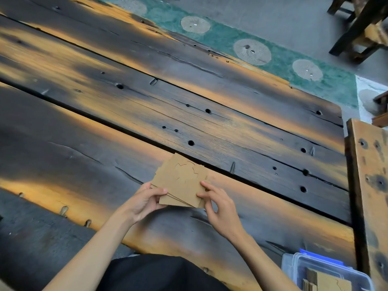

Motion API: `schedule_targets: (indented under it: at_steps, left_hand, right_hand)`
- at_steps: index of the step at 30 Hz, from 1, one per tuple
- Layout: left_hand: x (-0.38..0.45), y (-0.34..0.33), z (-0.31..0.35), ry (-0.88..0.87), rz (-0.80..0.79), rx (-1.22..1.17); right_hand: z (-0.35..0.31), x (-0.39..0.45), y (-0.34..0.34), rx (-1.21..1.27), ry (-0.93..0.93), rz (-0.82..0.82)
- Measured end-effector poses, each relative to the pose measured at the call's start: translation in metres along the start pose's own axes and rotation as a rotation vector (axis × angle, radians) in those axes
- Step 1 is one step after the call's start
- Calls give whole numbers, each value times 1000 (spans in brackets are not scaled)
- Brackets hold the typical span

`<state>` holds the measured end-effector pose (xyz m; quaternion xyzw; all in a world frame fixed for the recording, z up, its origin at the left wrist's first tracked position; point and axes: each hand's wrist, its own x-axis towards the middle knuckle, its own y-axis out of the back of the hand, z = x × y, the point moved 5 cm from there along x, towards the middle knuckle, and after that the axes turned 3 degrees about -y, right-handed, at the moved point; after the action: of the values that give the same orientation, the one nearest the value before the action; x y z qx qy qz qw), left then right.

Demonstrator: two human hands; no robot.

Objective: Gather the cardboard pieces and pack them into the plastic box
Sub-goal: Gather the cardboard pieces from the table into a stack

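A fanned stack of cardboard pieces (182,181) is pinched by the left hand (144,201) and right hand (218,206).
Light, stiff, slide-prone sheets; opposite edges are best gripped.

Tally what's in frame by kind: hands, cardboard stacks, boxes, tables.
Hands: 2, left hand and right hand, both gripping one stack
Cardboard stacks: 2, the held cardboard stack and the cardboard pieces in the box; sheets per stack can't be counted
Plastic box: 1, bottom right
Wooden table: 1
Total: 6
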<state>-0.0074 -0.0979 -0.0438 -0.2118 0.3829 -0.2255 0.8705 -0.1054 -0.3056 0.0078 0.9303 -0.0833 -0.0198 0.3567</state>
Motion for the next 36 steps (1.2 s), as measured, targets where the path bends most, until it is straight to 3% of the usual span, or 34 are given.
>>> schedule_targets:
  at_steps: [4,7,10,15,24,36]
  left_hand:
    - [3,-7,-10,22,60,6]
    - [2,-13,-14,35,53,48]
    - [1,-16,-19,50,47,97]
    - [-1,-14,-26,83,45,192]
    - [-2,-40,-39,90,7,367]
    - [4,-156,-90,71,-150,643]
  right_hand:
    - [7,-6,5,193,-298,99]
    - [13,-9,0,463,-514,27]
    - [16,-16,-7,605,-621,-60]
    - [28,-31,-10,718,-750,-73]
    - [43,-65,14,767,-799,62]
    - [101,-148,83,770,-892,228]
